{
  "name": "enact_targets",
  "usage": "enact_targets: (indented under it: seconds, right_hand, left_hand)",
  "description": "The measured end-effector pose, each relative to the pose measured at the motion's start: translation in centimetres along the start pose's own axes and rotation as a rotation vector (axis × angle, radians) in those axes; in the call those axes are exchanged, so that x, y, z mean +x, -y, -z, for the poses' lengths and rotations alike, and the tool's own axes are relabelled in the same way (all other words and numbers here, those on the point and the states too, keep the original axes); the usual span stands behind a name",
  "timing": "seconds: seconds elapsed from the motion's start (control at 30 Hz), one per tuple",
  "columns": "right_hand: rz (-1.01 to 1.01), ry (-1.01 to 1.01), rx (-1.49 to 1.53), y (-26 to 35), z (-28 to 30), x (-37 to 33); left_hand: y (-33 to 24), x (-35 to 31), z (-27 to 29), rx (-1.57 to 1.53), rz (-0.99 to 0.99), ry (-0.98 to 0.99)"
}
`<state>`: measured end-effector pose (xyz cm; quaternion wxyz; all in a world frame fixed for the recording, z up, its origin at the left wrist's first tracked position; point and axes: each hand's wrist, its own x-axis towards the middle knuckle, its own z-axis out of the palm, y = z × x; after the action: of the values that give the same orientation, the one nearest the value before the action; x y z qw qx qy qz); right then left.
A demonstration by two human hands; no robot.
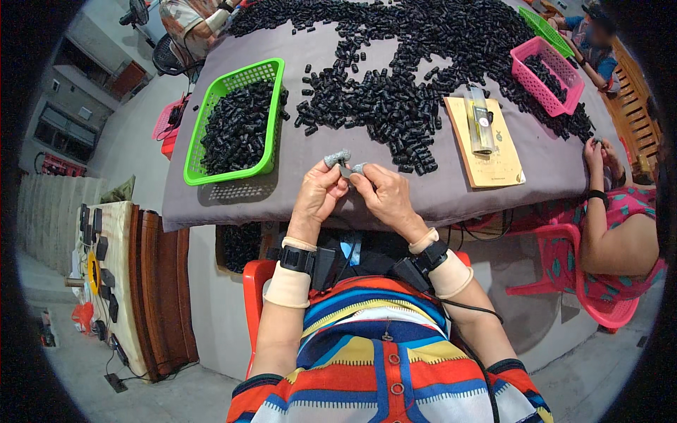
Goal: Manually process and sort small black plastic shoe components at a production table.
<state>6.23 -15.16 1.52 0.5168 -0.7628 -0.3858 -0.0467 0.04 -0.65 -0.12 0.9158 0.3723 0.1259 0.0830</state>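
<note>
While black parts (384,106) crowd the desk (434,197), the left hand (319,196) and right hand (386,199) pinch a small dark piece (345,170) between narrowed fingers over the near edge, apparently mid-handling; the next move seems to call for a steady, two-handed grip.

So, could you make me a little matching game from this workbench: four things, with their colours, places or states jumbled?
1. Near green basket
2. Paper pad
3. Tablecloth
4. Right hand

A. Plain gray
B. Fingers close to those of the left hand
C. Beneath a partly clear package
D. Filled with small black pieces

Pairs: 1-D, 2-C, 3-A, 4-B.
</note>
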Motion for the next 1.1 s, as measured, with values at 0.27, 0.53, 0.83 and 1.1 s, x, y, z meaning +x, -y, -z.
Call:
enact_targets:
  seconds: [0.27, 0.53, 0.83, 1.1]
  right_hand:
    - [0.006, 0.004, -0.059, 0.24, -0.11, 0.07]
    - [0.028, -0.013, -0.094, 0.15, -0.23, 0.04]
    - [0.038, -0.002, -0.099, 0.19, -0.27, 0.00]
    - [0.050, -0.014, -0.107, 0.22, -0.40, 0.05]
  left_hand:
    - [-0.06, 0.06, 0.36, -0.022, 0.010, 0.048]
    - [-0.18, -0.08, 0.29, -0.026, 0.029, 0.041]
    - [-0.25, -0.10, 0.14, -0.019, 0.050, 0.014]
    - [-0.33, -0.04, 0.09, -0.038, 0.062, 0.019]
